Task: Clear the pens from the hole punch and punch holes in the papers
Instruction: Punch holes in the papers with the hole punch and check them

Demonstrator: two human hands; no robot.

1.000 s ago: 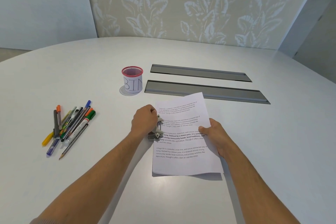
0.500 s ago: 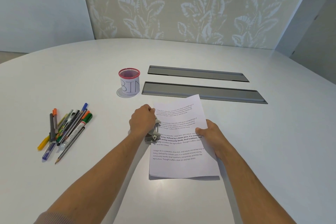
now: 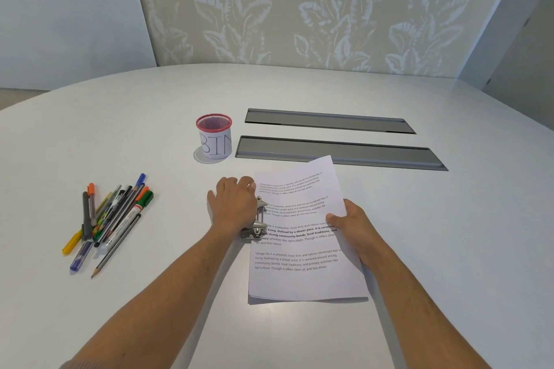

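A small stack of printed papers point(image 3: 302, 260) lies on the white table, its left edge slid into a metal hole punch point(image 3: 254, 226). My left hand point(image 3: 233, 207) rests on top of the punch, fingers spread flat and covering most of it. My right hand point(image 3: 352, 228) grips the right edge of the papers, thumb on top. Several pens, markers and pencils point(image 3: 108, 222) lie in a loose pile far to the left, apart from the punch.
A red mesh cup point(image 3: 214, 135) with a paper label reading BIN stands beyond the punch. Two long grey recessed cable trays point(image 3: 335, 151) run across the table behind the papers. The table's curved far edge meets a patterned wall.
My left hand has opened from a closed grip to flat, spread fingers on the punch. The papers' far end has lifted and tilted slightly.
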